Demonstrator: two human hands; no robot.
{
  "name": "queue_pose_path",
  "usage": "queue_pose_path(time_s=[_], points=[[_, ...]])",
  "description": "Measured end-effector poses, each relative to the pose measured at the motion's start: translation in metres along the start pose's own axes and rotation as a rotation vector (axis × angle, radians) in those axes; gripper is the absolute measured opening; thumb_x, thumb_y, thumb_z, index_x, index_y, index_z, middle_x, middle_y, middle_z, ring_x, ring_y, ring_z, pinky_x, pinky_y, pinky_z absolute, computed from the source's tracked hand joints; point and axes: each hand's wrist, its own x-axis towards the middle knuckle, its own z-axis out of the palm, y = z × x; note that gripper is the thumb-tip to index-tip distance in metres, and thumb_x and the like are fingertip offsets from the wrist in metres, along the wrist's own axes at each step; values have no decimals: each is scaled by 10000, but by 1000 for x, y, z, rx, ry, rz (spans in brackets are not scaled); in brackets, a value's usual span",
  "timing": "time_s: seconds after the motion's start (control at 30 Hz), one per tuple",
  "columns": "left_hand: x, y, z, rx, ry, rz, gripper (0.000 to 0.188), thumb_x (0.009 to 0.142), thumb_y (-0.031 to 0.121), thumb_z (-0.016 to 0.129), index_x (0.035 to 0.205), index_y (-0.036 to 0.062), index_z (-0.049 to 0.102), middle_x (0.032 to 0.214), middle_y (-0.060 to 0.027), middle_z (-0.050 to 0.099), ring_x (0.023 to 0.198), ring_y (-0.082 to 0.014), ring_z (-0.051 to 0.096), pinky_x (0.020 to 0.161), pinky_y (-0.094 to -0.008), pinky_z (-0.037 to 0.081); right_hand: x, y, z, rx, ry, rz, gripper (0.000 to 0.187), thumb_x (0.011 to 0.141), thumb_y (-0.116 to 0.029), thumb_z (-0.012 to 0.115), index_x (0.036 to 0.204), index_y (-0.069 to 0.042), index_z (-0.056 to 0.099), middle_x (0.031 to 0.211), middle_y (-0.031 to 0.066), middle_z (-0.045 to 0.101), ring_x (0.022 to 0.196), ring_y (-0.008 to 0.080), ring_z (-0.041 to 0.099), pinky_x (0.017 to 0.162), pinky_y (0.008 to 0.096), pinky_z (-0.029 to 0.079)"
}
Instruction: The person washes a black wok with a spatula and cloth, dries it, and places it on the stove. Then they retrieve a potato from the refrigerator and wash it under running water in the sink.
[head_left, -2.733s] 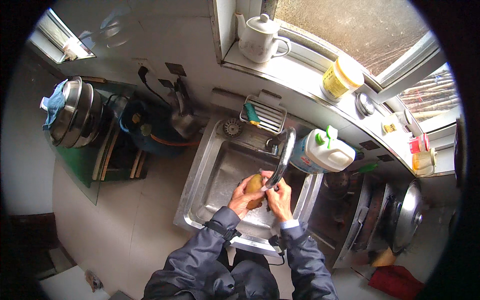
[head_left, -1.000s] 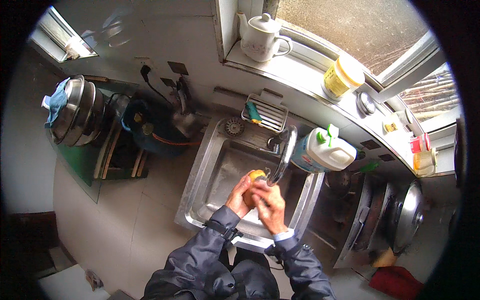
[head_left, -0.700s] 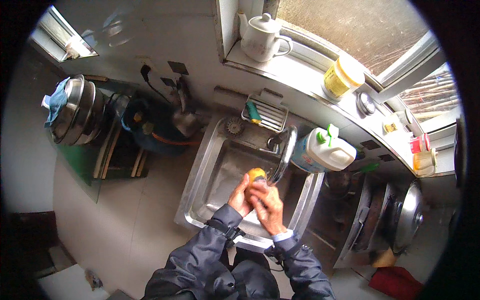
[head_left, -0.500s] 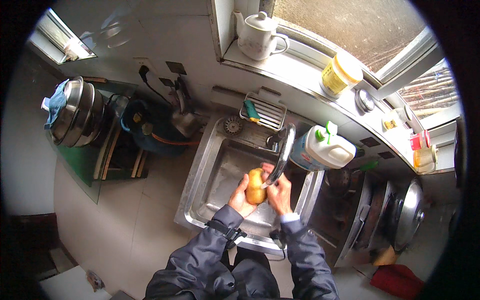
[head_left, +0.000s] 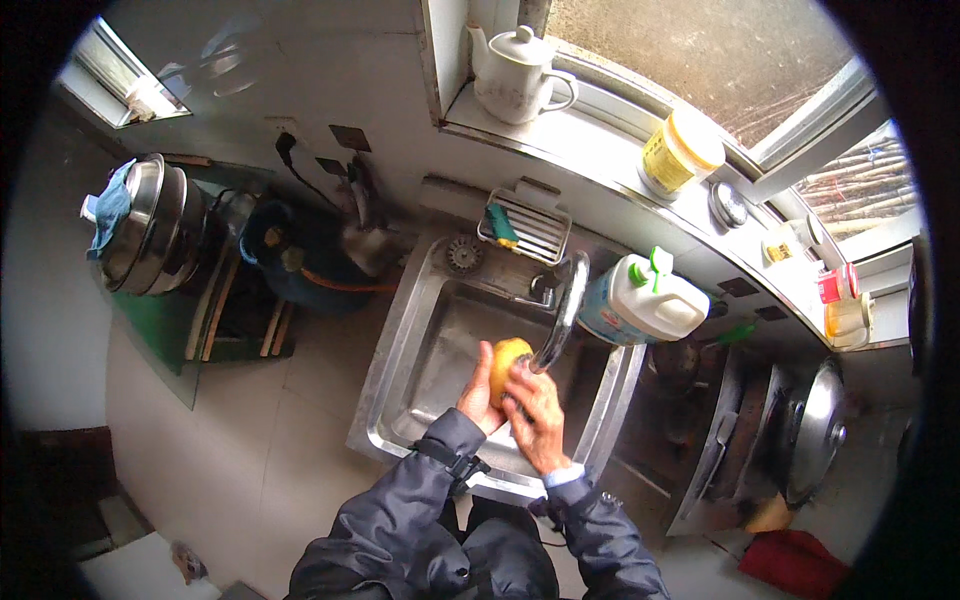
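Observation:
A yellow potato (head_left: 512, 358) is held over the steel sink (head_left: 437, 345), just below the curved end of the chrome tap (head_left: 570, 310). My left hand (head_left: 482, 398) is closed around its left side, with the thumb pointing up along it. Curled over the potato's lower right side is my right hand (head_left: 540, 415), its fingers pressed to the skin and slightly blurred. That hand hides part of the potato and sits right under the tap's mouth.
Behind the sink a rack (head_left: 530, 228) holds a green and yellow sponge (head_left: 501, 226). A white jug (head_left: 655, 298) with a green cap stands right of the tap. On the windowsill are a teapot (head_left: 518, 75) and a yellow jar (head_left: 680, 155). Metal basins (head_left: 148, 225) are stacked at the left.
My right hand has slid down the potato toward me and now covers its lower right side. The left hand keeps its hold, and the potato has tilted slightly.

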Motion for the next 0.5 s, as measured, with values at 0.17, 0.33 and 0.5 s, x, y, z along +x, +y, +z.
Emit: queue_pose_path(time_s=[0.17, 0.33, 0.5], points=[[-3, -4, 9, 67, -9, 125, 607, 1004, 587, 605, 1402, 129, 585, 1279, -25, 680, 1203, -204, 645, 1071, -409, 504, 0, 7, -1, 273, 63, 560, 304, 964, -30, 660, 1263, 9, 693, 1299, 170, 696, 1201, 268, 658, 1045, 376, 501], [-2, -2, -1, 130, 116, 118, 636, 1030, 609, 533, 1438, 122, 544, 1360, -44, 637, 1223, -222, 640, 1040, -419, 530, -2, 1, 1, -32, 57, 52, 289, 918, -17, 702, 1206, 3, 710, 1303, 179, 680, 1247, 337, 639, 1071, 409, 486], [4, -4, -5, 118, 136, 116, 655, 1045, 627, 478, 1449, 115, 538, 1386, -56, 629, 1249, -233, 630, 1058, -431, 525, 6, -2, 1, 272, 91, 528, 271, 932, 17, 634, 1193, 22, 706, 1302, 182, 683, 1209, 315, 662, 1038, 374, 505]])
